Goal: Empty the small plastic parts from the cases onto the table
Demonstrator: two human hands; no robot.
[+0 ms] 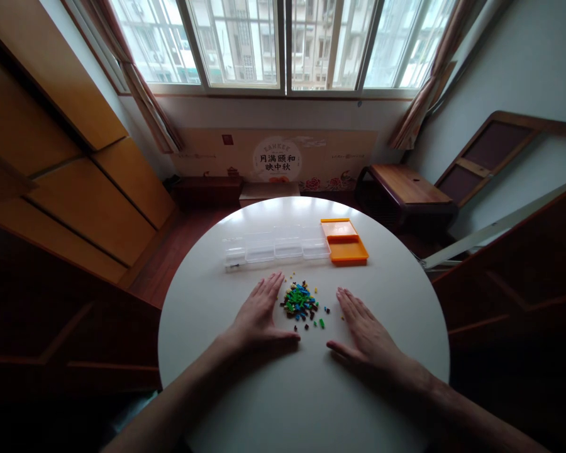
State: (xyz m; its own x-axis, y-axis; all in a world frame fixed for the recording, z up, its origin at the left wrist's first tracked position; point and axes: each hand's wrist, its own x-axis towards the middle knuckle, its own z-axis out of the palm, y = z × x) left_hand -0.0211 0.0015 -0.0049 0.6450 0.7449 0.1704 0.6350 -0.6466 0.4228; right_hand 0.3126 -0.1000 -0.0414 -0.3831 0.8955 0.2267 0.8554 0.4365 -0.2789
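A small heap of tiny coloured pieces [300, 303], green, blue, yellow and dark, lies on a round white table [302, 390]. My left hand [259, 311] rests flat on the table just left of the heap, fingers together and pointing away from me. On the other side of the heap my right hand [364, 327] lies flat the same way. Neither hand holds anything. A few loose pieces sit between the heap and my right hand.
Beyond the heap stand a clear plastic compartment box [276, 248] and an orange tray with its lid [344, 242]. Wooden cabinets line the left, a low wooden table [408, 185] stands at the back right, and windows fill the far wall.
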